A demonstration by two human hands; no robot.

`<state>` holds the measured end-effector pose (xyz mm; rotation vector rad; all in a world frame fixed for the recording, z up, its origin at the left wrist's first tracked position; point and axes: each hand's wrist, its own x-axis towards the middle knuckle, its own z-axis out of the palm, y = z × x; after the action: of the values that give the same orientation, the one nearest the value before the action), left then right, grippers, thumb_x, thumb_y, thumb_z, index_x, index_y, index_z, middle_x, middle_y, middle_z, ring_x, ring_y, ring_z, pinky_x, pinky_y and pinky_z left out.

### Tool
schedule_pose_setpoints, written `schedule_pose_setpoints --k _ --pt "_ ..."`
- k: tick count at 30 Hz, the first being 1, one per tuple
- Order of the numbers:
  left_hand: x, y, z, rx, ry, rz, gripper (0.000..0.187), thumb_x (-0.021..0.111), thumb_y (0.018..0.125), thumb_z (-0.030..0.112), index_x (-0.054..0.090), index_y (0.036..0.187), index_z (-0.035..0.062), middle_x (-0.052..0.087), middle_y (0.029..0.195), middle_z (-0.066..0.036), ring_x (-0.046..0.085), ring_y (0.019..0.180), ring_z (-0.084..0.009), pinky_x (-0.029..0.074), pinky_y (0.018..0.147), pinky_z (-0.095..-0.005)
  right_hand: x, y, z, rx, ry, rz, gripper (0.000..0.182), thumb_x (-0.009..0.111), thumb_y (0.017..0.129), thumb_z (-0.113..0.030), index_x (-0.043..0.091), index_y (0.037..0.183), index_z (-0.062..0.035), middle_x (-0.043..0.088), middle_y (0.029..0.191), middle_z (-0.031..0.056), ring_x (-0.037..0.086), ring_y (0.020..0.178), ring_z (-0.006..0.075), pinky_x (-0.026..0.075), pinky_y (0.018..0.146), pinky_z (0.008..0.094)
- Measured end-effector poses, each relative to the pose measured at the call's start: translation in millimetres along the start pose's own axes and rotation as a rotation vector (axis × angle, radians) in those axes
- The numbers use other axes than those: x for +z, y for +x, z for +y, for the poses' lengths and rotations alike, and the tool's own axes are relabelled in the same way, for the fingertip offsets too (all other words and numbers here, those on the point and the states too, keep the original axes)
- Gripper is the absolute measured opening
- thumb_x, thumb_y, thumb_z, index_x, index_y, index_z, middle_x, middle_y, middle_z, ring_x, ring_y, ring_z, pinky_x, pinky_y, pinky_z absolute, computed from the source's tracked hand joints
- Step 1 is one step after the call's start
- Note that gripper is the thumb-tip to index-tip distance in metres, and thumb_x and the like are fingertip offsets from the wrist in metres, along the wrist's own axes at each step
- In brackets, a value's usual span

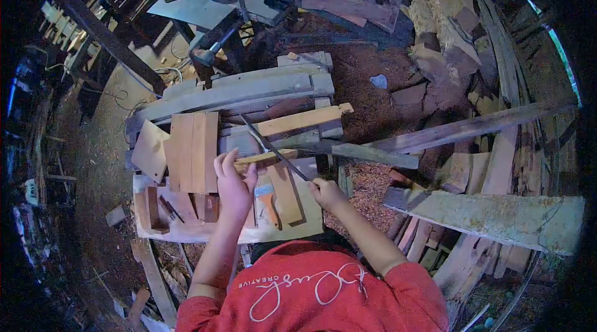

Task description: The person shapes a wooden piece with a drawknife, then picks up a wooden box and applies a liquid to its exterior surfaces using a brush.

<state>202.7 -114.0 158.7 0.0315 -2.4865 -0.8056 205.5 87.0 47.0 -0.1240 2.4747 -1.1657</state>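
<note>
My right hand (328,196) is closed round the lower end of a long dark bar-like tool (287,163), which slants up and left across the bench. Under the tool lies a thin yellowish wooden strip (267,157). My left hand (235,178) has its thumb and fingers about the strip's left end. Just below are an orange-handled brush (268,207) with pale bristles and a flat brown board (286,195). Joined reddish-brown boards (194,153) lie left of my left hand, with a pale board piece (151,150) beside them.
Long planks (230,92) lie across the bench's far side. Beams (472,130) and a wide rough plank (491,217) stretch out at the right. Beyond the bench stands a grey metal-topped table (199,5). Small wooden blocks (149,207) are at the near left.
</note>
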Motion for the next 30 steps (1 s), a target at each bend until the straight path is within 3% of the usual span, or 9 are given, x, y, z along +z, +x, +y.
schedule_pose_setpoints --k 4,6,10,12,18,20,24,27,30 --pt "-9.2 5.8 -3.6 -0.039 0.065 -0.023 0.025 0.055 0.07 0.02 0.048 0.085 0.0012 0.041 0.09 -0.019 0.044 0.083 -0.0323 0.039 0.067 -0.0361 2.3 3.0 -10.6 -0.059 0.003 0.038 0.031 0.044 0.076 -0.032 0.053 0.078 -0.0023 0.052 0.065 0.021 0.052 0.067 0.0356 0.041 0.056 0.0389" --pt "-13.5 7.3 -3.0 -0.014 0.076 -0.008 0.025 0.055 0.07 0.02 0.048 0.084 0.0012 0.041 0.09 -0.018 0.044 0.082 -0.0323 0.039 0.067 -0.0363 -5.6 0.8 -20.7 -0.046 0.049 -0.049 0.038 0.041 0.077 -0.039 0.054 0.089 -0.0051 0.054 0.074 0.0216 0.052 0.073 0.0359 0.041 0.065 0.0413" --pt "-10.3 10.8 -3.6 0.014 0.11 0.026 0.025 0.058 0.068 0.021 0.047 0.081 0.0019 0.041 0.089 -0.018 0.046 0.079 -0.0319 0.041 0.063 -0.0361 1.2 12.8 -16.3 -0.097 0.022 -0.005 0.037 0.042 0.077 -0.038 0.054 0.09 -0.0054 0.054 0.072 0.0219 0.052 0.071 0.0361 0.041 0.064 0.0405" --pt "-3.3 7.9 -4.6 0.016 0.1 0.009 0.024 0.057 0.069 0.019 0.047 0.082 0.0013 0.042 0.089 -0.019 0.045 0.081 -0.0327 0.04 0.066 -0.0364 5.5 19.4 -14.4 -0.159 0.04 0.078 0.035 0.042 0.077 -0.034 0.051 0.074 -0.0007 0.051 0.066 0.0227 0.051 0.069 0.0378 0.04 0.057 0.0412" --pt "1.9 14.2 2.1 -0.076 0.114 -0.023 0.024 0.058 0.069 0.017 0.046 0.083 0.0013 0.043 0.089 -0.02 0.044 0.085 -0.0338 0.039 0.069 -0.0369 25.9 33.8 -3.3 -0.027 -0.028 0.092 0.037 0.04 0.078 -0.036 0.049 0.072 -0.0006 0.051 0.068 0.0239 0.05 0.07 0.0387 0.04 0.058 0.0427" --pt "5.4 15.9 -1.5 0.092 0.217 0.077 0.026 0.06 0.067 0.023 0.047 0.08 0.0043 0.043 0.087 -0.017 0.05 0.073 -0.0298 0.043 0.052 -0.0338 26.6 35.8 -1.3 -0.025 -0.047 0.095 0.037 0.041 0.078 -0.036 0.049 0.072 -0.0004 0.051 0.067 0.0242 0.05 0.069 0.039 0.04 0.058 0.043" --pt "7.1 22.3 -1.8 0.034 0.225 0.081 0.024 0.059 0.068 0.022 0.047 0.079 0.0045 0.043 0.088 -0.017 0.05 0.073 -0.0294 0.043 0.052 -0.0345 1.2 23.2 -34.7 -0.073 0.009 0.089 0.037 0.041 0.078 -0.036 0.049 0.071 0.0003 0.051 0.067 0.0237 0.05 0.068 0.0392 0.04 0.057 0.0425" --pt "8.4 24.4 -4.8 0.127 0.178 0.103 0.022 0.058 0.067 0.02 0.046 0.078 0.0045 0.043 0.087 -0.016 0.05 0.071 -0.0291 0.043 0.052 -0.0347 -8.7 20.1 -34.7 -0.15 0.068 0.02 0.037 0.041 0.078 -0.035 0.051 0.072 0.0002 0.051 0.068 0.023 0.051 0.069 0.0379 0.041 0.058 0.0403" --pt "4.9 19.3 1.8 -0.015 0.065 -0.021 0.02 0.055 0.069 0.013 0.044 0.08 0.001 0.04 0.089 -0.02 0.045 0.08 -0.0344 0.039 0.066 -0.0369 -12.1 18.7 -29.2 -0.221 0.115 -0.049 0.042 0.038 0.078 -0.04 0.054 0.083 -0.0005 0.054 0.079 0.0215 0.052 0.073 0.0346 0.041 0.064 0.0377"
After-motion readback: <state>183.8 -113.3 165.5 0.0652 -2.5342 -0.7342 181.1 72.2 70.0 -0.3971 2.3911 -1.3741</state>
